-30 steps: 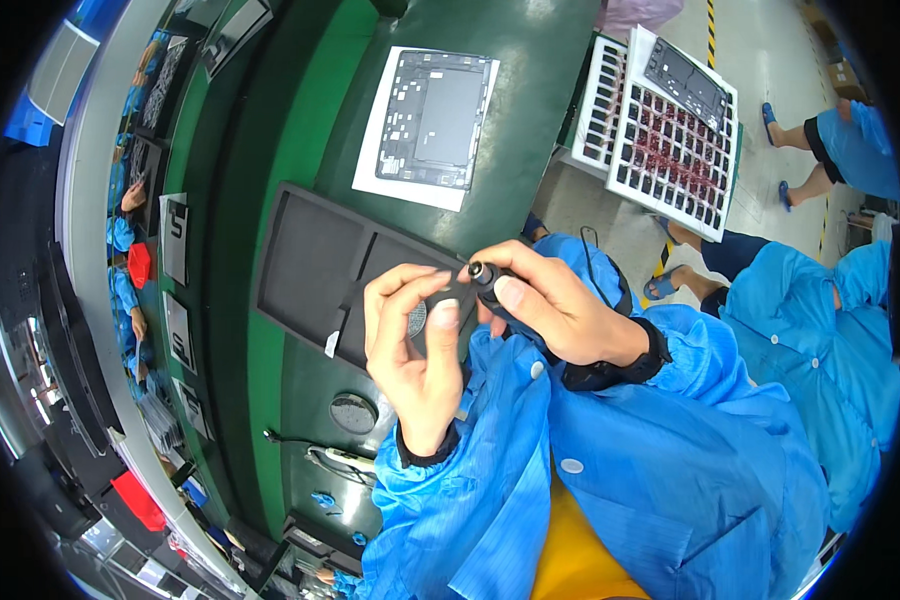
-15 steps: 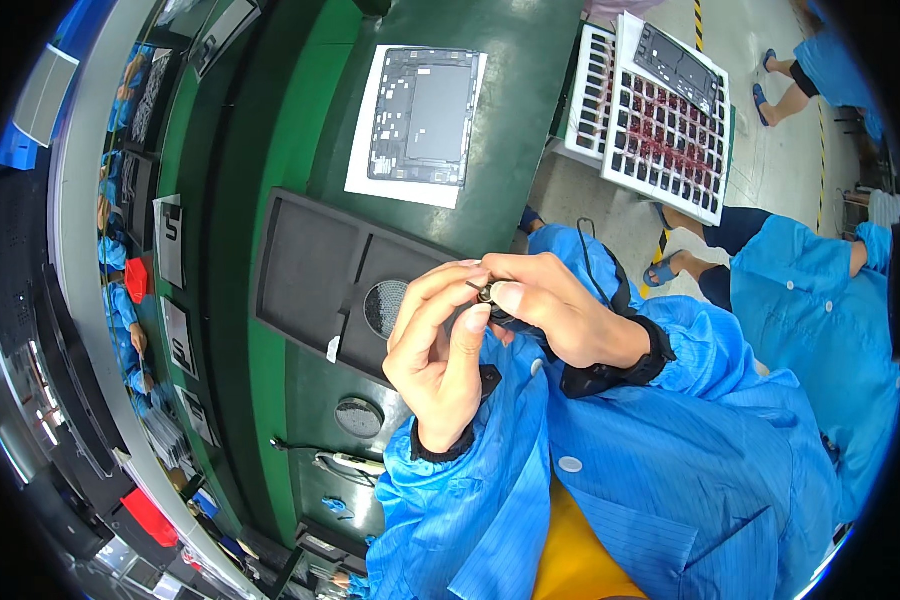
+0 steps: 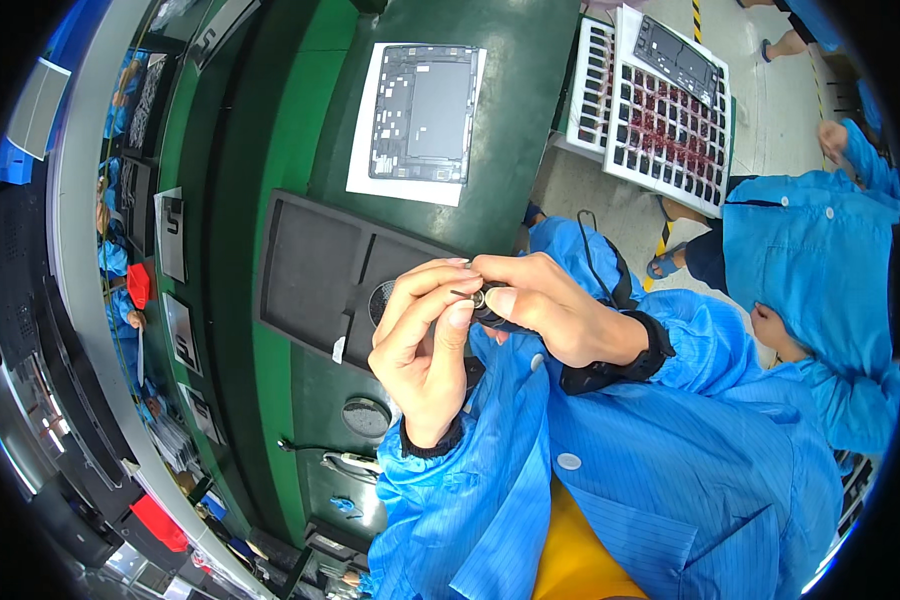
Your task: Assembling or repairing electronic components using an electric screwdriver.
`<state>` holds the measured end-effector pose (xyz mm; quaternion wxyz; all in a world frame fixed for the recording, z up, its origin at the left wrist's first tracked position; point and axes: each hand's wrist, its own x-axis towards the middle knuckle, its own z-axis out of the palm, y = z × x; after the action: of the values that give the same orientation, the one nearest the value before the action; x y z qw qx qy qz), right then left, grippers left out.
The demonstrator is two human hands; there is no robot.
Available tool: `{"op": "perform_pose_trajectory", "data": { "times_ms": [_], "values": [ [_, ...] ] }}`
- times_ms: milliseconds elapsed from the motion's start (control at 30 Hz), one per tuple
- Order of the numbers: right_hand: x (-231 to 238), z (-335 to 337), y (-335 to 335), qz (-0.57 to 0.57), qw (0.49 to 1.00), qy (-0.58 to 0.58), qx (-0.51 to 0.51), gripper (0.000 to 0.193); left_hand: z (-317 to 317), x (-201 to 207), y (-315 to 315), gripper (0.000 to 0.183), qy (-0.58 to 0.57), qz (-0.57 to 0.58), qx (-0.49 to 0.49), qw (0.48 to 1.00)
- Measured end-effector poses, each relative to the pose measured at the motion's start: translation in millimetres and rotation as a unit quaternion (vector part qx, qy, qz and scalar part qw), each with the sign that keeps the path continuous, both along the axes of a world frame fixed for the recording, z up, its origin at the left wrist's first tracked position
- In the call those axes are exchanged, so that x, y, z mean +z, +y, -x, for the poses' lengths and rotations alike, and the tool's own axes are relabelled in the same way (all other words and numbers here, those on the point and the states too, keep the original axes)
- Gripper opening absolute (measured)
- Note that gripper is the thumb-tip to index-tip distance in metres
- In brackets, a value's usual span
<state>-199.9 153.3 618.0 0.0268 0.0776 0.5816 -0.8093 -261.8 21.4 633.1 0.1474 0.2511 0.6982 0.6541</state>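
– Black cylindrical tool [image 3: 487, 314] with a metallic end: where?
– Near centre, gripped in the right hand [image 3: 570, 318], thumb along it.
– And the left hand [image 3: 417, 352]?
– Just left, thumb and fingertips close around a thin dark rod [image 3: 460, 293]; whether they pinch it, I cannot tell.
– Farther off?
– Left, a shallow dark rectangular tray [image 3: 307, 272]; beyond, a flat grey panel [image 3: 441, 112] on white paper [image 3: 366, 168].

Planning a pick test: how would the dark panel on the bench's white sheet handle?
The panel looks thin and broad, so probably light for its size, perhaps flexing if lifted by one edge. Lying flat, it seems unlikely to roll or tip. A push might slide it with the white sheet, as the green bench looks glossy.
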Motion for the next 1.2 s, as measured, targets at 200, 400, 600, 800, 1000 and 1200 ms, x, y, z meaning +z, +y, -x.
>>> {"op": "perform_pose_trajectory", "data": {
  "times_ms": [200,400,600,800,1000,1200],
  "values": [
    [0,2,0,0.015,1.000,-0.011,0.003,0.028,-3,-4,-1,0.013,-0.020,-0.013,0.005,1.000],
    [-2,4,-1,0.021,1.000,0.001,0.006,0.027,-3,-5,-3,0.014,-0.039,-0.021,0.007,0.999],
    [-10,5,-2,0.040,0.999,0.002,0.006,0.024,-2,-3,-2,0.012,-0.061,-0.018,0.011,0.998],
    [-6,8,-7,0.051,0.998,-0.027,0.012,0.024,3,-3,-4,0.009,-0.048,-0.021,0.023,0.998],
    [-8,11,-6,0.047,0.998,-0.035,0.037,0.028,9,-2,-8,0.007,-0.025,0.024,0.009,0.999],
    [-20,14,-10,0.099,0.991,-0.074,0.045,0.033,12,-3,-5,0.008,0.004,0.072,0.057,0.996]
  ]
}}
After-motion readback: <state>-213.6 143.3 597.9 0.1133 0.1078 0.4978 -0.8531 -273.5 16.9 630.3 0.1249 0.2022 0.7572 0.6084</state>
